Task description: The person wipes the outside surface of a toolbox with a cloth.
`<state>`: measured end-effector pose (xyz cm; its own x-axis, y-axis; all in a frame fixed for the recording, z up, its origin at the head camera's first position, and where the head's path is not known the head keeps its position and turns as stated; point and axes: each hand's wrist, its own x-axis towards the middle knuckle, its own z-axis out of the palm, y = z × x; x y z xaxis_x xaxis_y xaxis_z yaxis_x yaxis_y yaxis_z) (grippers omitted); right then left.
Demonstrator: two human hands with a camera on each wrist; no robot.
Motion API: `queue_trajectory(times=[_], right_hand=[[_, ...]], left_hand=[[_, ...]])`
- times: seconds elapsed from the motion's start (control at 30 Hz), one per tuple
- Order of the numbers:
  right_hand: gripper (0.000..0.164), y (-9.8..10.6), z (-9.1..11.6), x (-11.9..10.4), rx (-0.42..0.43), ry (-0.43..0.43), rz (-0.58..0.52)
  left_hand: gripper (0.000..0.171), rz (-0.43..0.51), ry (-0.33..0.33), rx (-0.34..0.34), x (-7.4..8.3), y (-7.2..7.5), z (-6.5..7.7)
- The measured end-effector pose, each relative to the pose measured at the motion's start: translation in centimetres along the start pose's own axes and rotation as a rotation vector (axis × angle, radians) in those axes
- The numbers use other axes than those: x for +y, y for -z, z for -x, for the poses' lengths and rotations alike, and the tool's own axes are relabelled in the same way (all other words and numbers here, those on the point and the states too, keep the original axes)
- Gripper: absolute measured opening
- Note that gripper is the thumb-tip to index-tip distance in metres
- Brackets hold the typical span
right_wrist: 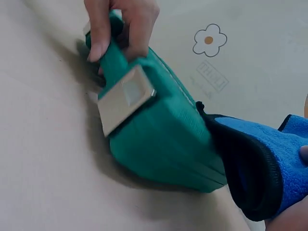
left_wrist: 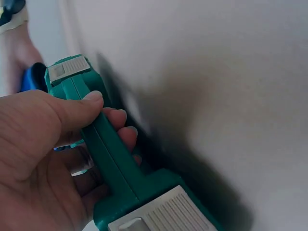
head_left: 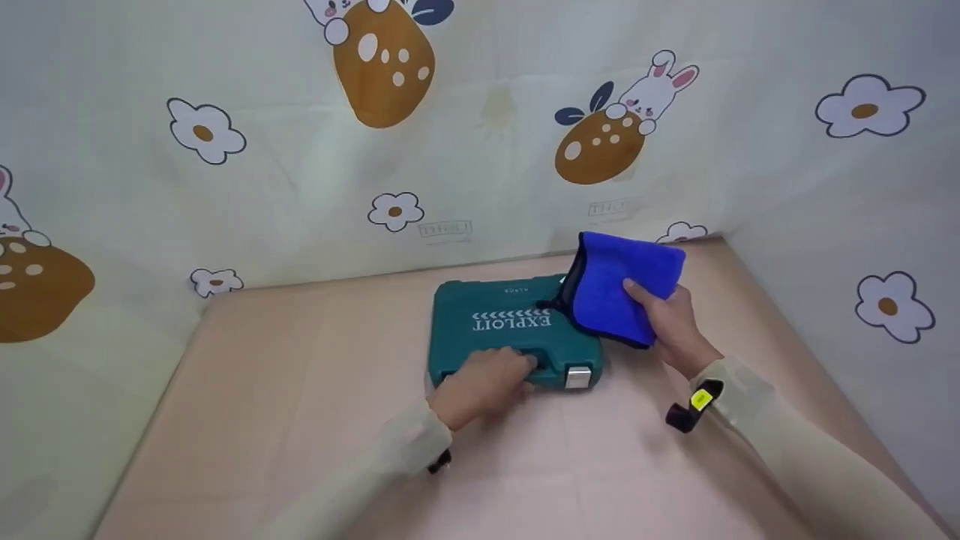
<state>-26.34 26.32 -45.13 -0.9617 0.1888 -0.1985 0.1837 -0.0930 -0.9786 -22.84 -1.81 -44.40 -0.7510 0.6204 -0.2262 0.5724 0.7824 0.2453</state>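
Observation:
A green plastic tool case [head_left: 480,300] with the word EXPLOIT on its lid lies on the table, its handle side toward me. My left hand [head_left: 487,382] grips the case's handle [left_wrist: 108,149], thumb on one side and fingertips curled round the other. In the right wrist view a silver latch [right_wrist: 126,101] shows at one end of the handle. A folded blue cloth [head_left: 622,285] with black edging is held in my right hand [head_left: 675,326], thumb on top. The cloth overlaps the case's right side, and its dark corner reaches onto the lid.
The table [head_left: 300,420] has a pale pink cover. Behind it hangs a light curtain [head_left: 300,202] printed with rabbits, brown fruit and flowers, which also runs along both sides. A black strap with a yellow-green face [head_left: 703,398] is on my right wrist.

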Motion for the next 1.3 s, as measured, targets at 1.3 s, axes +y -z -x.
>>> queue_trajectory(times=[1.3], right_hand=[[0.080,1.3,-0.1,0.4,0.033,0.109,0.152]], left_hand=[[0.053,-0.151,0.121,0.359,-1.7,10.7,-5.1]])
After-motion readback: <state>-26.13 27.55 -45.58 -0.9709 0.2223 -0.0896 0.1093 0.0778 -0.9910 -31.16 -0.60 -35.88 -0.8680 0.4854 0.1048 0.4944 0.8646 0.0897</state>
